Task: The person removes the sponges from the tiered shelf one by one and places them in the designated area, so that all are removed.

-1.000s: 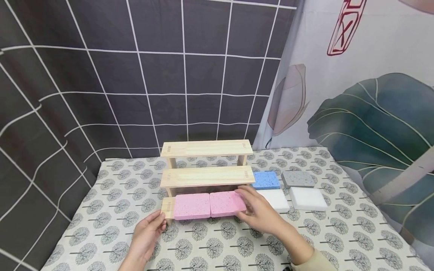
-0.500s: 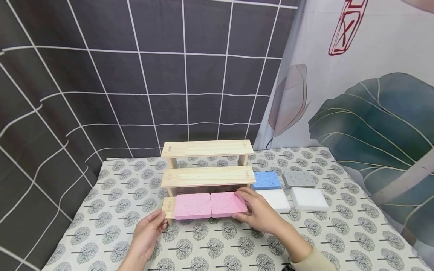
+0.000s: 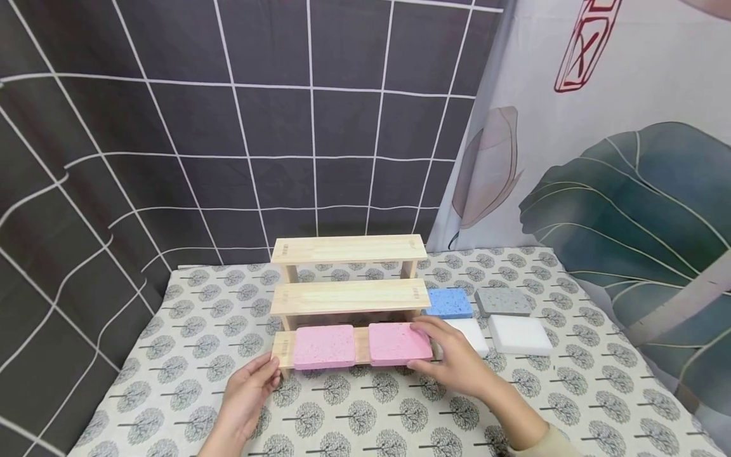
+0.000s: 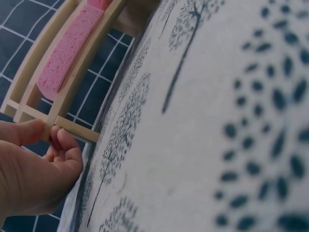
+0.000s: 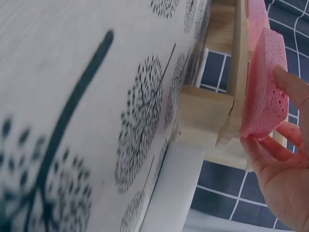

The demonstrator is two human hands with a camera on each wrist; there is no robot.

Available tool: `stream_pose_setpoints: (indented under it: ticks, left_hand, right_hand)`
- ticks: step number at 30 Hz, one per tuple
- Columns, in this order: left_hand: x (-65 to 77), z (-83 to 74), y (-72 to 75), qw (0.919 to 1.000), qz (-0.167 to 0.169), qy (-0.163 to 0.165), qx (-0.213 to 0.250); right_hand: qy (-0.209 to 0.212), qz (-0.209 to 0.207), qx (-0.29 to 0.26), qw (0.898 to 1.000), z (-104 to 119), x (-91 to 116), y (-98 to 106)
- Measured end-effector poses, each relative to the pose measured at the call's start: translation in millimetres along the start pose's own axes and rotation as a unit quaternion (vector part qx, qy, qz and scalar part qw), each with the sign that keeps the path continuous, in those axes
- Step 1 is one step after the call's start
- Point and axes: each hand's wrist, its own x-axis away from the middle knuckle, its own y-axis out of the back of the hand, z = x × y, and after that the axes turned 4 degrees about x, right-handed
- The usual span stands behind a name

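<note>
A three-tier wooden shelf stands on the patterned tablecloth. Two pink sponges lie on its lowest tier, the left one and the right one, with bare wood showing between them. My right hand grips the right end of the right pink sponge, thumb at its front edge and fingers over the top. My left hand pinches the left end of the lowest tier. In the left wrist view the left pink sponge lies further along the shelf.
To the right of the shelf lie a blue sponge, a grey sponge and two white sponges, one of them partly behind my right hand. A dark grid cloth hangs behind, a leaf-print curtain at right.
My right hand has slid the right pink sponge to the right, opening a gap between the two pink sponges. The left hand has stayed at the shelf's left end.
</note>
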Motion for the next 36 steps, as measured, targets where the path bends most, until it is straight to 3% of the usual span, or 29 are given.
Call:
stream_pose_setpoints:
  ticks: [14, 23, 36]
  left_hand:
    - [0.1, 0.6, 0.5, 1.0000, 0.003, -0.004, 0.008]
    - [0.4, 0.9, 0.5, 1.0000, 0.001, 0.000, 0.005]
    - [1.8, -0.3, 0.0, 1.0000, 0.002, -0.003, 0.003]
  right_hand:
    - [0.009, -0.027, 0.017, 0.999, -11.7, 13.5, 14.7]
    - [-0.014, -0.038, 0.023, 0.999, -20.5, 25.9, 23.8]
    - [0.012, -0.074, 0.041, 0.996, -32.5, 45.0, 41.1]
